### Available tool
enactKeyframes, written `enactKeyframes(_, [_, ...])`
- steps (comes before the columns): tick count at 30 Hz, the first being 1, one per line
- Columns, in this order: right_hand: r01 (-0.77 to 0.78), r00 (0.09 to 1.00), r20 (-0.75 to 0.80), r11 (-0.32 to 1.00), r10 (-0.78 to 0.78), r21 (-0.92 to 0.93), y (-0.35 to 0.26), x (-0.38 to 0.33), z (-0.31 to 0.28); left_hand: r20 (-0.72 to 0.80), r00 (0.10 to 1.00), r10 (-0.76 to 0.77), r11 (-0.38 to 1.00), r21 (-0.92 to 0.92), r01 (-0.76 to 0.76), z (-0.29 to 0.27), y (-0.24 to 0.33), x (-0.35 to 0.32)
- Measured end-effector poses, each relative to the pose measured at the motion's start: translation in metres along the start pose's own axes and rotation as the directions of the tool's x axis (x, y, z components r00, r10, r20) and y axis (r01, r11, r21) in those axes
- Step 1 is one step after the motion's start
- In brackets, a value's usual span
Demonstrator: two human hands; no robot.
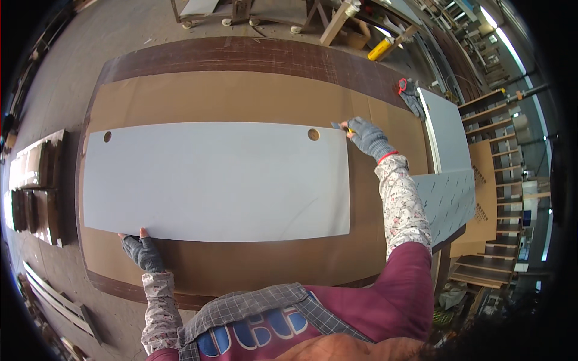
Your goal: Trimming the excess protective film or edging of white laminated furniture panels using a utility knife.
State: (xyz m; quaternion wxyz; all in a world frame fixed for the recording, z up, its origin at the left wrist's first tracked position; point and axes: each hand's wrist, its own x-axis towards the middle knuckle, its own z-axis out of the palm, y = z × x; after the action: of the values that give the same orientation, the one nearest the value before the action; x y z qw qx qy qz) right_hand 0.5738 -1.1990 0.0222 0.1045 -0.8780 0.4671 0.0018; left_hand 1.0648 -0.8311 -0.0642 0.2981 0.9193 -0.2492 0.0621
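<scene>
A large white panel (217, 180) lies flat, with a round hole near each of its two far corners. At its near edge, left of the middle, my left hand (142, 251) in a grey fingerless glove holds the edge, the thumb on the top face and the other fingers partly hidden. My right hand (368, 137), gloved alike, is closed at the far right corner around a small flat-bladed tool (336, 125) with some yellow on it. Its grey blade is at the panel's corner; whether it touches I cannot tell.
Brown cardboard (211, 93) lies under the panel on a dark brown tabletop (235, 53). To the right are more white panels (448, 129), a grey glove (413, 99) with red-handled scissors (402, 86), and slatted racks (503, 180). Stacked boards (42, 198) stand at left.
</scene>
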Motion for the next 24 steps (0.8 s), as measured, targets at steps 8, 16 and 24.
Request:
enactKeyframes(8, [0.187,0.982,0.074,0.96,-0.175,-0.206,0.009,-0.002,0.004,-0.042,0.997,0.06,0.997,-0.047,-0.062,-0.003,0.001,0.001])
enactKeyframes(16, [0.324,0.945,0.102,0.935,-0.311,-0.146,0.021,0.01,0.008,-0.027,0.999,0.039,0.999,-0.028,-0.04,0.0,-0.013,0.002])
enactKeyframes(24, [0.466,0.882,0.07,0.885,-0.466,0.019,-0.011,0.038,0.005,-0.057,0.997,0.051,0.997,-0.051,-0.054,0.0,-0.015,0.0])
